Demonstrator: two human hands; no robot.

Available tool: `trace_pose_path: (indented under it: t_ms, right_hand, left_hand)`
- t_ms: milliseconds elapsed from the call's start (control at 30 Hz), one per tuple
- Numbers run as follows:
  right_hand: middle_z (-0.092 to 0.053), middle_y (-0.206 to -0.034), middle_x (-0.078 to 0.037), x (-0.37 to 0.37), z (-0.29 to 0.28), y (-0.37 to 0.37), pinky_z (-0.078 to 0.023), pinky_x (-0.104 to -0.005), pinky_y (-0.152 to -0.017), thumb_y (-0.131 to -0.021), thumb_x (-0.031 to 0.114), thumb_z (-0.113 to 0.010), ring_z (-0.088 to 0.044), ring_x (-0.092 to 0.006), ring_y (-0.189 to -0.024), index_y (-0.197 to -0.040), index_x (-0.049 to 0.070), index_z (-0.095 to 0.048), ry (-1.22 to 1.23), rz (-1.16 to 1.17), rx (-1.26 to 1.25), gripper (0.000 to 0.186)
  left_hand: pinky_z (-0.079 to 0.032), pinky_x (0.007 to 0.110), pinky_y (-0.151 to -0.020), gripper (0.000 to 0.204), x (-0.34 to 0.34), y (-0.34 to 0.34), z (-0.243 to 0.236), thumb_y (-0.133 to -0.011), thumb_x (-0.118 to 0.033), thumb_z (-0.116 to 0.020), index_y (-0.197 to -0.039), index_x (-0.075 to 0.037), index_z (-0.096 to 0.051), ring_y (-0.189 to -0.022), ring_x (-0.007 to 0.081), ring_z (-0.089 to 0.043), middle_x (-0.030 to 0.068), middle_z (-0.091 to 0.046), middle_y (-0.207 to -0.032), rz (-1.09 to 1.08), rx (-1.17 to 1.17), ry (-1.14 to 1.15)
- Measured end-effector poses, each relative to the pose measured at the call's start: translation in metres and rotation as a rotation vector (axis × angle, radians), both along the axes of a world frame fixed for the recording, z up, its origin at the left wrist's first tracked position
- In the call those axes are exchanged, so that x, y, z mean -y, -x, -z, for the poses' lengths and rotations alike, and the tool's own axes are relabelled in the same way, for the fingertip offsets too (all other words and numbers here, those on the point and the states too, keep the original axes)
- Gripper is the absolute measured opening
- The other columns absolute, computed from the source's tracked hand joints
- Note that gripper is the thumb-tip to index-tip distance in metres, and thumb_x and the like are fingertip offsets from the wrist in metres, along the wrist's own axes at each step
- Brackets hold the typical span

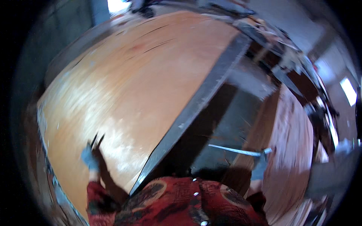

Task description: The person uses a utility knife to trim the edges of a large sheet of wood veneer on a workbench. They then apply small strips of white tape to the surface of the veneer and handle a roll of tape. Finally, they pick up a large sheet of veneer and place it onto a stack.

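Note:
My left hand, in a grey glove, is closed around a slim dark pointed tool. It is just above or against a large orange-brown wood veneer sheet, and a dark shadow lies beside it. My right hand, also gloved in grey, grips a long thin pale strip that points left over the gap. Motion blur hides the strip's material and the tool's exact kind. Beneath my right hand is a stack of reddish veneer sheets.
A grey table edge runs diagonally beside the veneer sheet. Grey floor shows between table and stack. Scraps and torn veneer are piled at the far right. A dark wall stands at the left.

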State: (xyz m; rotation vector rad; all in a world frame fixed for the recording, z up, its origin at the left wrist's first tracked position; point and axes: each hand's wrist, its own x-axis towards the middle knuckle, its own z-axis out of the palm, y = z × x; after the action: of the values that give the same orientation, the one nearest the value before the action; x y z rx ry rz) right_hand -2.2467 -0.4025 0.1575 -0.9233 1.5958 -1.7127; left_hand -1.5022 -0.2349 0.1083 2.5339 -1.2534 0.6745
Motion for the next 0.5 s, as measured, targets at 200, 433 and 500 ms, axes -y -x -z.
trace_pose_path:
  t_ms: [200, 433, 500]
  right_hand:
    - [-0.058, -0.095, -0.007, 0.092, 0.042, 0.037, -0.046, -0.0298, -0.079, -0.091, 0.017, -0.054, -0.054, -0.0178, -0.087, -0.102, 0.002, -0.058, -0.065, -0.225, 0.268, 0.019]
    - [-0.058, -0.098, -0.005, 0.349, -0.022, -0.073, -0.043, -0.0317, -0.082, -0.092, 0.028, -0.05, -0.053, -0.0168, -0.088, -0.101, 0.003, -0.059, -0.057, -0.343, -0.101, 0.027]
    - [-0.058, -0.098, -0.006, 0.405, -0.044, -0.139, -0.043, -0.0316, -0.082, -0.093, 0.027, -0.05, -0.053, -0.0176, -0.088, -0.102, 0.002, -0.059, -0.032, -0.486, -0.143, 0.028]
  left_hand:
    - [-0.044, 0.041, -0.061, 0.036, 0.135, 0.019, -0.015, -0.075, -0.012, -0.056, -0.111, -0.009, -0.057, -0.076, 0.0267, -0.058, 0.009, -0.059, -0.08, 0.083, -0.06, -0.112]
    - [-0.044, 0.042, -0.067, 0.03, 0.192, 0.057, -0.035, -0.073, -0.014, -0.06, -0.103, -0.013, -0.057, -0.087, 0.0308, -0.054, 0.011, -0.055, -0.083, 0.063, -0.103, -0.063]
    - [-0.043, 0.045, -0.077, 0.04, 0.189, 0.056, -0.048, -0.072, -0.017, -0.062, -0.111, -0.011, -0.054, -0.103, 0.0351, -0.05, 0.0157, -0.056, -0.097, -0.023, -0.337, -0.241]
